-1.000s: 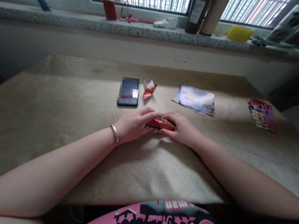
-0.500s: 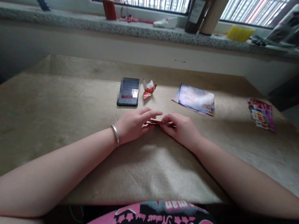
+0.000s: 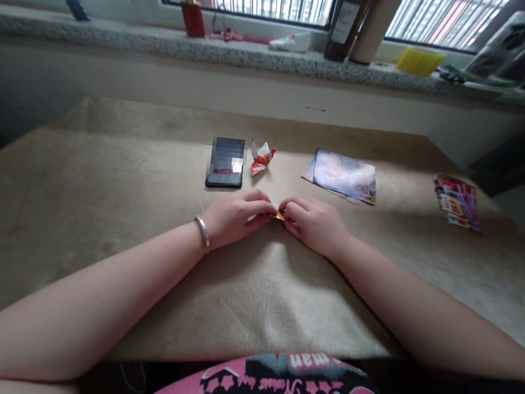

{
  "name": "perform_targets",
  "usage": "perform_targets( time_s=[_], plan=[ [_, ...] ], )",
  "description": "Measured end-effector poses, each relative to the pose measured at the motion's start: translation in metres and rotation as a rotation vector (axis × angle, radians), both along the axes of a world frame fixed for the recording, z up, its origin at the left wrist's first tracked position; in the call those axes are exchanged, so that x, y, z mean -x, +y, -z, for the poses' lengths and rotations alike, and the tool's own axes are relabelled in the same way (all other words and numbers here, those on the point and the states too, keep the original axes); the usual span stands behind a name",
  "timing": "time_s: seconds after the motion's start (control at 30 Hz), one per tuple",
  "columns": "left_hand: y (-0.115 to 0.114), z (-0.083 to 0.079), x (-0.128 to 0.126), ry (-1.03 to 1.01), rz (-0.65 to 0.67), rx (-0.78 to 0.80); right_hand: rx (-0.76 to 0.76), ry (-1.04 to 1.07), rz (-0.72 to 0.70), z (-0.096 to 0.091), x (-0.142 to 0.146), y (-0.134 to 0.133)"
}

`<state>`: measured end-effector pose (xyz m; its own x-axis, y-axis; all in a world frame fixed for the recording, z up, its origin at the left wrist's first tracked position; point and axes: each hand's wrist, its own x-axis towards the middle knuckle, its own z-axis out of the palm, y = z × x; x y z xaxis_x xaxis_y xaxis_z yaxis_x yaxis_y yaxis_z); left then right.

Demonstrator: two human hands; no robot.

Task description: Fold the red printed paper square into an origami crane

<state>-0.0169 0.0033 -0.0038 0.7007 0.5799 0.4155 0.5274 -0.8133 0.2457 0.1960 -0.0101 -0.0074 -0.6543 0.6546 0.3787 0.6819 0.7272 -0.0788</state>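
Observation:
Between my two hands is a small piece of folded colourful paper [image 3: 279, 215], of which only an orange and white bit shows. My left hand [image 3: 241, 215], with a silver bangle at the wrist, pinches its left end. The fingers of my right hand [image 3: 313, 225] are closed on its right end. The rest of the paper is hidden by my fingers. Just beyond my left hand stands a folded red and white paper shape [image 3: 262, 159] with pointed tips. Left of that shape lies a phone [image 3: 226, 162] with a blurred screen.
Beyond my right hand lie several overlapping glossy picture sheets [image 3: 345, 175]. Colourful torn wrappers or cards [image 3: 458, 203] lie at the table's right. The brown-covered table [image 3: 100, 204] reaches a wall. A stone windowsill [image 3: 133, 40] holds a red lighter [image 3: 192, 17], a dark jar [image 3: 348, 23] and a yellow block [image 3: 420, 61].
My left fingers have come down from a raised position and now pinch the paper. Both hands cover more of it, and an orange part shows between them.

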Motion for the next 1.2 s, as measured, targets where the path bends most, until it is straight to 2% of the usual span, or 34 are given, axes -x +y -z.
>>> perform_targets(
  time_s=[0.23,0.47,0.6,0.8,1.03,1.2],
  plan=[
    [0.001,-0.001,-0.001,0.054,0.012,0.009,0.018,-0.03,-0.009,0.001,0.001,0.002],
    [0.006,0.001,-0.001,0.138,0.006,-0.086,0.0,-0.054,-0.048,-0.001,0.0,0.002],
    [0.005,0.0,0.0,0.143,0.033,-0.128,-0.031,-0.086,-0.09,-0.003,-0.001,-0.001],
    [0.001,-0.003,0.0,0.21,0.089,-0.176,0.008,-0.032,-0.163,-0.006,-0.004,-0.003],
    [-0.005,-0.006,-0.001,0.313,0.046,-0.165,0.048,-0.012,-0.146,-0.003,-0.008,0.001],
    [-0.007,-0.007,-0.005,0.34,0.02,-0.174,0.013,-0.058,-0.14,-0.004,-0.007,-0.001]
  ],
)
